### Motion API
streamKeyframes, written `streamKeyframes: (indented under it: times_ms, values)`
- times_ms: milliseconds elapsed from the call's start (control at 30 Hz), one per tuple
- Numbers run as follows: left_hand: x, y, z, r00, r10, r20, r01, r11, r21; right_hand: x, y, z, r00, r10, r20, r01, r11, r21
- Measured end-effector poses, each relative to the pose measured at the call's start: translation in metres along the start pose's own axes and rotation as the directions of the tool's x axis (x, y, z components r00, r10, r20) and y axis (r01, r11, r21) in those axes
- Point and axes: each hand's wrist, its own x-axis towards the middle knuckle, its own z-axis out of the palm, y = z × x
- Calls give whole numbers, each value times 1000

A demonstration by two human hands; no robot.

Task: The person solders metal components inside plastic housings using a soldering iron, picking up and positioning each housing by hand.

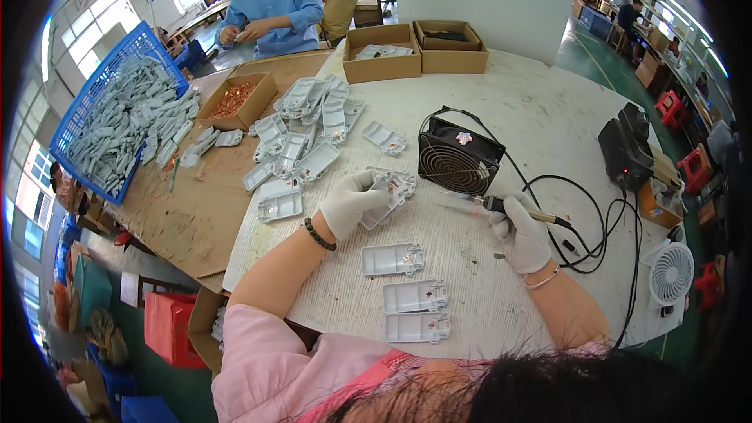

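Note:
My gloved left hand (354,205) grips a light grey plastic housing (394,186) above the white tabletop. In my gloved right hand (520,233) is a soldering iron (495,204), its tip pointing left, just below a black fan (460,155) with a round wire guard. Whether the housing in my left hand overlaps another one is hard to make out. Nearer to me lie a single grey housing (392,259) and, below it, two more housings (416,296) with small copper-coloured parts. Another housing (384,138) lies alone beyond my left hand.
Several housings are heaped at a pile (305,129) on the left. Beyond are a carton of copper parts (241,100), a blue basket (78,121) of grey pieces and cardboard boxes (382,69). Black cables (583,192) run right to a black unit (627,149); a white fan (671,272) sits nearby. A person (274,8) works opposite.

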Motion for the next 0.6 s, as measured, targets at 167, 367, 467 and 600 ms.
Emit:
streamKeyframes:
  times_ms: [167, 367, 467, 600]
  values:
    - [-1, 2, 5, 1000, 28, -12, -29, 999, -21, 2, 1, -1, 1000, 8, 2, -8, 999, 39]
    - [-1, 1, 2, 1000, 22, 15, -21, 1000, -12, 2, 2, -1, 1000, -8, 5, 8, 999, 49]
    - [-1, 0, 2, 1000, 20, 1, -20, 1000, 21, 2, 2, -2, 1000, -2, 8, 2, 999, 42]
    - [-3, 4, 5, 1000, 20, -7, -20, 1000, 4, 1, 1, -1, 1000, -14, 27, 13, 999, 33]
